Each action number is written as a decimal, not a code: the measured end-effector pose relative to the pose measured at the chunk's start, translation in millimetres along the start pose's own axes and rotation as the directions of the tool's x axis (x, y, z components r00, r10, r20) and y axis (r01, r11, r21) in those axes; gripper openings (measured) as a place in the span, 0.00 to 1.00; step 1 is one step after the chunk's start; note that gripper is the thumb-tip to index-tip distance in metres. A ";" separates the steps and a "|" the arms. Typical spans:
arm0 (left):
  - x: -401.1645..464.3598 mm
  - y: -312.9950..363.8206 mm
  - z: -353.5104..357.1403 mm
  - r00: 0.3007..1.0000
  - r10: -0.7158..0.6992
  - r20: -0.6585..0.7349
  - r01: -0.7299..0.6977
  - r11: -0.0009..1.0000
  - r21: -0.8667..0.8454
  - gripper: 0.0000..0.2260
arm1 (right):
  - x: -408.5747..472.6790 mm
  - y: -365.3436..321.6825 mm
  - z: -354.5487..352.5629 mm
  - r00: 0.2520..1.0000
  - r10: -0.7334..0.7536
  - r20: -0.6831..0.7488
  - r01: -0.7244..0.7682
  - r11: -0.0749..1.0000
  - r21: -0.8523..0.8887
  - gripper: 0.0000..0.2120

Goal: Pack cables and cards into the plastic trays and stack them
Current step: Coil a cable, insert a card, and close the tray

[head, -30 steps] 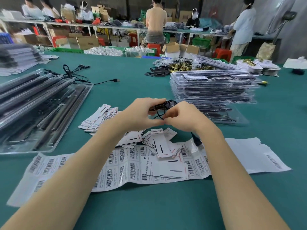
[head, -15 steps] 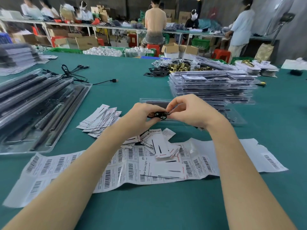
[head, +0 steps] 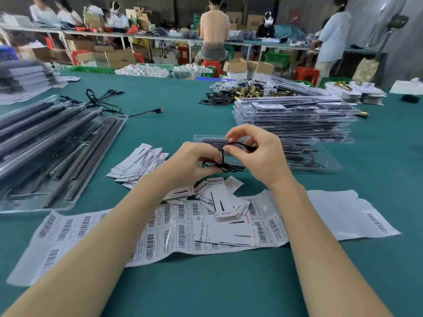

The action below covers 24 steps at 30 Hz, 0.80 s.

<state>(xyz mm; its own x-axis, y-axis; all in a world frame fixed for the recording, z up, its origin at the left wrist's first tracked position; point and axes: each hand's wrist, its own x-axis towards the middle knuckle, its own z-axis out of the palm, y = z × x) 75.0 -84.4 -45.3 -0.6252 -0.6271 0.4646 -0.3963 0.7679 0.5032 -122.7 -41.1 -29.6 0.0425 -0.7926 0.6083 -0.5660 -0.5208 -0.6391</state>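
The person is working a thin black cable (head: 225, 166) between both hands over the green table (head: 206, 289). The left hand (head: 192, 163) is curling its fingers around the bundled part of the cable, pinching the knotty coil at its fingertips, while the right hand (head: 254, 154) is pinching a loop of the same cable just above that, thumb and forefinger closed on it and the other fingers lifting loosely. Right behind the hands, a clear plastic tray (head: 315, 162) is lying flat with dark parts in it, and behind that, off past the right hand, a tall stack of filled trays (head: 295, 120) is sitting. Just below the hands, a loose pile of white cards (head: 219, 197) is spreading over a long sheet of barcode labels (head: 160, 232), and another fan of cards (head: 139, 165) is lying off to the left of the left hand. Further left, a big clear tray of long black rods (head: 50, 147) is resting, with more loose cables (head: 107, 101) and a USB plug (head: 158, 110) lying beyond it. Other people are sitting and standing at benches far behind.
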 end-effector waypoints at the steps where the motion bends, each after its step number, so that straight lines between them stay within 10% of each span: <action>1: -0.4 -0.4 1.0 1.000 0.019 -0.012 -0.019 1.000 -0.006 0.06 | 0.4 0.2 2.6 1.000 0.015 -0.019 -0.015 1.000 -0.007 0.05; 8: -4.5 -3.2 7.0 0.980 -0.120 -0.157 0.063 0.942 -0.329 0.08 | -4.4 9.9 -8.3 0.924 0.370 0.098 -0.379 0.919 0.105 0.04; 15: -3.3 -4.1 7.3 0.933 -0.304 -0.191 0.150 0.814 -0.561 0.10 | -5.0 0.8 -11.1 0.852 0.412 0.322 -0.469 0.875 0.121 0.11; 24: 1.2 2.8 7.3 0.929 -0.303 -0.211 0.150 0.832 -0.534 0.19 | 1.2 -6.7 9.6 0.835 0.520 0.181 -0.514 0.854 -0.081 0.09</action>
<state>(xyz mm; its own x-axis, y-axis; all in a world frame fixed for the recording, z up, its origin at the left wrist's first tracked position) 68.2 -82.0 -48.6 -0.3191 -0.8428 0.4335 -0.0648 0.4758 0.8772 -110.9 -41.6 -29.1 -0.1103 -0.9898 0.0902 -0.5719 -0.0111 -0.8203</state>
